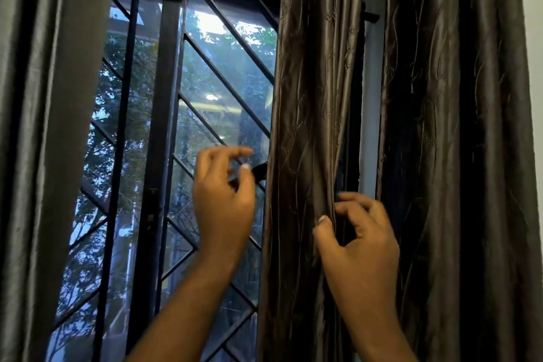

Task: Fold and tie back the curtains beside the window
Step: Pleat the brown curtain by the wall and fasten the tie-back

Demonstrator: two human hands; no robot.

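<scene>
A dark brown satin curtain (pixel 308 97) hangs gathered in folds to the right of the window (pixel 188 114). My left hand (pixel 223 203) is raised in front of the glass and pinches the end of a dark tie-back strap (pixel 260 172) that sticks out from the curtain's left edge. My right hand (pixel 355 241) grips the curtain's folds, thumb in front and fingers curled behind a pleat. Where the strap goes behind the fabric is hidden. A second brown curtain panel (pixel 458 155) hangs further right.
A grey curtain (pixel 50 126) hangs along the left side of the window. Black metal grille bars (pixel 226 85) cross the glass in diagonals, with trees outside. A strip of white wall (pixel 370 114) shows between the two brown panels.
</scene>
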